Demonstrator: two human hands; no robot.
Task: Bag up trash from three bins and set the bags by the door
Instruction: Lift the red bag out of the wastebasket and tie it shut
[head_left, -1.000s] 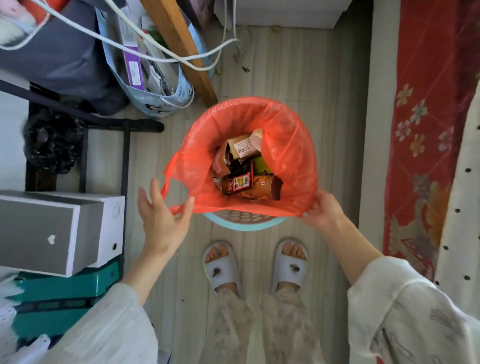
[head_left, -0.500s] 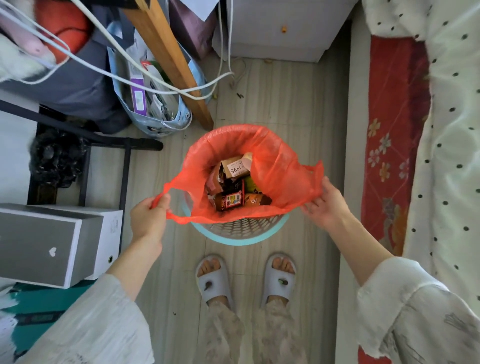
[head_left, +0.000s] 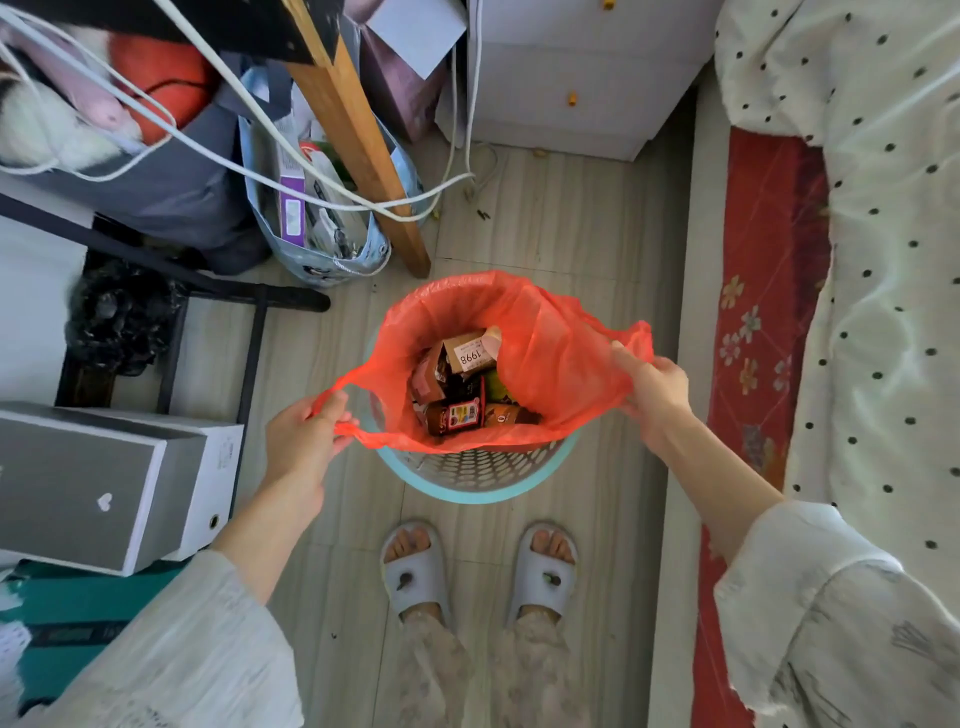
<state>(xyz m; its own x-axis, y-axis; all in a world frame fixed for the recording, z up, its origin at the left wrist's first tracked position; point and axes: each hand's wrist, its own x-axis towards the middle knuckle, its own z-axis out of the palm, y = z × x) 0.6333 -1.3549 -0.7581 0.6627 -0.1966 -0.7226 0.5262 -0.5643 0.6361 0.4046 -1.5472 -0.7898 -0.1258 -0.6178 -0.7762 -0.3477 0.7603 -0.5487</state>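
Observation:
An orange plastic trash bag (head_left: 550, 343) sits in a light blue mesh bin (head_left: 478, 475) on the floor in front of my feet. Inside the bag lie brown cartons, a box marked 1998 (head_left: 470, 356) and cans. My left hand (head_left: 304, 441) is closed on the bag's left handle loop, pulled out to the left of the bin. My right hand (head_left: 654, 392) grips the bag's right handle, lifted off the rim on the right. The bag's near edge hangs loose over the bin's front rim.
A slanted wooden leg (head_left: 358, 140) and a blue tote bag (head_left: 322, 218) stand behind the bin. White cables hang across the upper left. A grey box (head_left: 104, 488) lies at left. A white drawer unit (head_left: 571, 78) is behind, a bed with dotted cover (head_left: 883, 260) at right.
My left hand went from open beside the bag to closed on its left handle. My right hand pulled the right handle off the rim. The bag's edges came away from the bin.

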